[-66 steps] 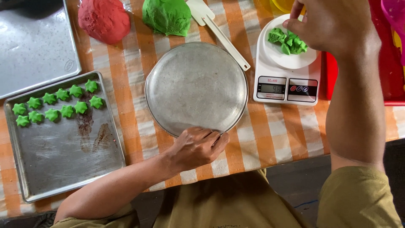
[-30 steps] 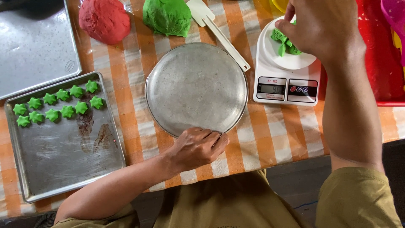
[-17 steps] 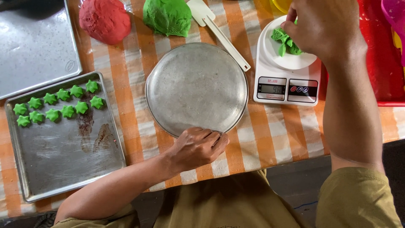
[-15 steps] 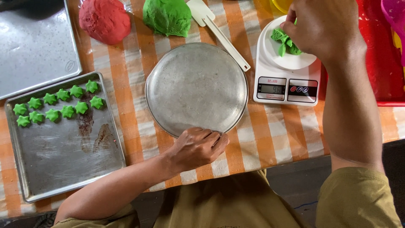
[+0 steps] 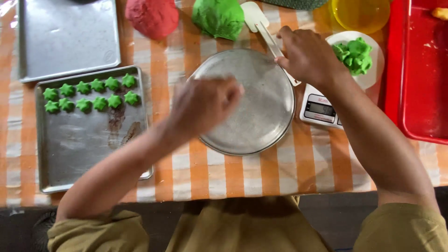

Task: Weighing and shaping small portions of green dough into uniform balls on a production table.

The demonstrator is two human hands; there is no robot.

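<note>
Both hands over round metal pan (image 5: pixel 261 116), mid-bench.
Left hand (image 5: pixel 205 105) blurred, fingers curled, hold unclear; right hand (image 5: pixel 305 56) fingers closed by spatula (image 5: pixel 261 23), grip uncertain. Best kept low, pan steadied.

Open room sits on the right half of the round metal pan (image 5: pixel 261 116), bare between both hands. The left hand (image 5: pixel 203 105) blocks its left side; the right hand (image 5: pixel 305 56) crowds the far rim by the spatula (image 5: pixel 261 25). The scale (image 5: pixel 322 109) hems the pan's right edge. Bare checked cloth (image 5: pixel 261 175) lies free on the near side.
</note>
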